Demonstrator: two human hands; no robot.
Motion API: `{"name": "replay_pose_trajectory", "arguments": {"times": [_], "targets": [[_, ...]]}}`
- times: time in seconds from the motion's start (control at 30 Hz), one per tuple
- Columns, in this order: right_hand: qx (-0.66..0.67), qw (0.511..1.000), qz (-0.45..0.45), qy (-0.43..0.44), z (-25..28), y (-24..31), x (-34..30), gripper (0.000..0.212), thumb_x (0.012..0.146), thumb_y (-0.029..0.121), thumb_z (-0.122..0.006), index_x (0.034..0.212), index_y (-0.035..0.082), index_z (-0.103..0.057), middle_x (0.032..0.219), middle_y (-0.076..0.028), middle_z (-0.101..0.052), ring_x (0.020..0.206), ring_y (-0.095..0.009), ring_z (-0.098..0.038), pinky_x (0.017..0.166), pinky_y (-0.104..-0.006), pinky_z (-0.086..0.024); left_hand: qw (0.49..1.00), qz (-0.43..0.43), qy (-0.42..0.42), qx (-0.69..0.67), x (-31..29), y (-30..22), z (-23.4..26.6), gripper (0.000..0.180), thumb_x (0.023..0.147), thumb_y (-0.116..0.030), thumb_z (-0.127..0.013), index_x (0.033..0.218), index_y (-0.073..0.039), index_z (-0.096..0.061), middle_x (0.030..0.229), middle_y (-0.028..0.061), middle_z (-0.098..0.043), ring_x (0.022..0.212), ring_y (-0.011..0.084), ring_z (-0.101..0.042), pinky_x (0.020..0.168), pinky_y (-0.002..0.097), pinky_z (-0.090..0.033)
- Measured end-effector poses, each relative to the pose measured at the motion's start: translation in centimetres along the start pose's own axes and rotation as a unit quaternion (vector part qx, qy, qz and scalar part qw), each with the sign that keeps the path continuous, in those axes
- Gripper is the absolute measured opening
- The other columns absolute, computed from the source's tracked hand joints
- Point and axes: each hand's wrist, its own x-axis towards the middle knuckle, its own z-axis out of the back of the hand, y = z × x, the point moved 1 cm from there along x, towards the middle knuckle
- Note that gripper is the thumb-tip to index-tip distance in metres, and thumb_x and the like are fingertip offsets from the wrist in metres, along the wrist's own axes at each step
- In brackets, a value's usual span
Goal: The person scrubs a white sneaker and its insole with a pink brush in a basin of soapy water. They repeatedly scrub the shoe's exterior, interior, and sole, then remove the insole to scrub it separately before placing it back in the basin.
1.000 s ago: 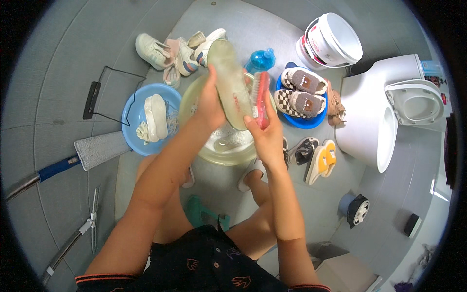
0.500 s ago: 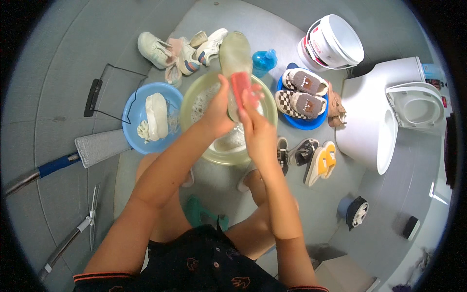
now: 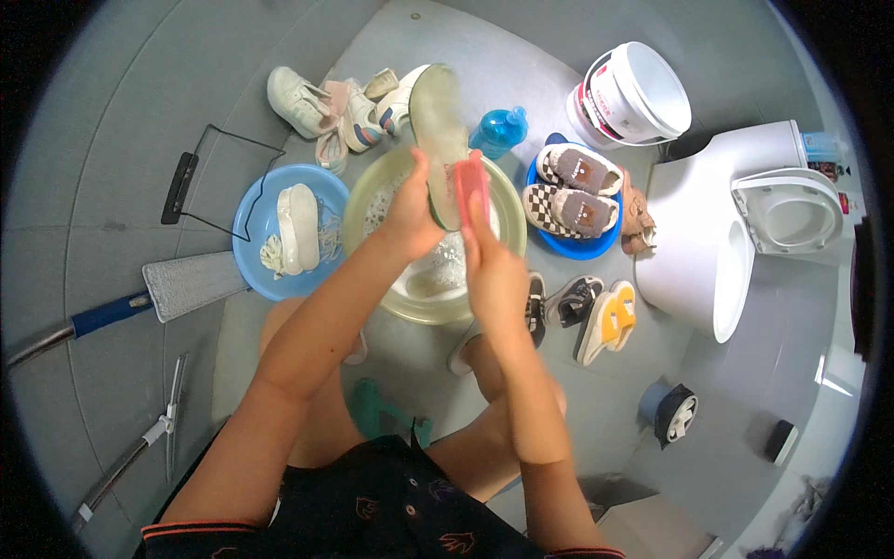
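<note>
Above a pale green basin (image 3: pixel 514 210), my left hand (image 3: pixel 413 219) grips a long, pale green insole (image 3: pixel 438 116) by its near end. The insole's far end points away from me, past the basin's far rim. My right hand (image 3: pixel 498 284) is closed around a pink-red scrubbing brush (image 3: pixel 472 191), which lies against the right edge of the insole near that held end. Its bristles are hidden from view. Suds and water fill the basin, and a pale shoe-like shape (image 3: pixel 433 284) lies partly under the foam.
Left stands a blue basin (image 3: pixel 247 261) with a white shoe (image 3: pixel 298 228) and laces. Pale sneakers (image 3: pixel 298 102) lie behind. A blue bottle (image 3: pixel 498 132), checkered shoes (image 3: pixel 573 191) in a blue tub, a white bucket (image 3: pixel 624 98) and a toilet (image 3: pixel 698 233) are rightward. Yellow slippers (image 3: pixel 605 321) sit nearer.
The brush has slid nearer to me and to the right along the insole, from its middle to its edge. The insole has tilted slightly left. My left hand keeps its hold.
</note>
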Motion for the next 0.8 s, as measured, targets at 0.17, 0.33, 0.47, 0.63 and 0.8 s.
{"name": "replay_pose_trajectory", "arguments": {"times": [0.17, 0.33, 0.47, 0.63, 0.8], "targets": [[0.007, 0.999, 0.027, 0.025, -0.5, 1.0, -1.1, 0.051, 0.094, 0.026, -0.055, 0.143, 0.028, -0.041, 0.065, -0.020, -0.061, 0.058, -0.037, -0.062, 0.053, -0.0466, -0.047, 0.998, -0.014, -0.037, 0.045, -0.5, 0.1, -0.7, 0.074, 0.096, -0.062, -0.017, 0.144, -0.009, -0.032, 0.141, 0.0106, -0.045, 0.128, 0.0278, -0.045, 0.107, 0.0444, -0.037], [-0.023, 0.999, -0.022, -0.032, -0.1, -0.7, 2.0, 0.050, 0.095, 0.027, -0.052, 0.143, 0.028, -0.041, 0.064, -0.021, -0.060, 0.057, -0.037, -0.062, 0.052, -0.0469, -0.046, 0.997, 0.061, -0.034, 0.026, -1.1, 2.0, -0.8, 0.072, 0.097, -0.060, -0.019, 0.144, -0.007, -0.032, 0.140, 0.0103, -0.045, 0.128, 0.0262, -0.045, 0.106, 0.0431, -0.038], [-0.007, 1.000, 0.029, -0.003, -1.3, 0.5, -1.2, 0.050, 0.095, 0.030, -0.053, 0.143, 0.029, -0.040, 0.065, -0.022, -0.061, 0.058, -0.038, -0.062, 0.052, -0.0466, -0.047, 0.999, 0.034, -0.012, 0.037, -0.4, 0.7, 0.4, 0.071, 0.097, -0.060, -0.019, 0.143, -0.007, -0.033, 0.140, 0.0097, -0.045, 0.128, 0.0260, -0.045, 0.106, 0.0430, -0.038], [-0.023, 0.999, -0.033, -0.012, -0.3, -0.7, 2.8, 0.050, 0.095, 0.029, -0.052, 0.143, 0.030, -0.040, 0.066, -0.020, -0.062, 0.057, -0.037, -0.062, 0.054, -0.0477, -0.047, 0.994, 0.069, -0.083, 0.025, -1.6, 2.3, -1.7, 0.069, 0.097, -0.061, -0.021, 0.136, -0.008, -0.044, 0.127, 0.0083, -0.053, 0.119, 0.0216, -0.050, 0.100, 0.0396, -0.042], [0.013, 1.000, 0.017, 0.000, -1.4, 1.1, -1.5, 0.045, 0.097, 0.030, -0.050, 0.141, 0.030, -0.043, 0.066, -0.020, -0.062, 0.057, -0.037, -0.062, 0.054, -0.0476, -0.047, 0.999, 0.017, -0.011, 0.034, -0.4, 0.1, 0.0, 0.066, 0.098, -0.058, -0.023, 0.139, -0.010, -0.039, 0.130, 0.0096, -0.053, 0.118, 0.0229, -0.052, 0.101, 0.0404, -0.042]]}}
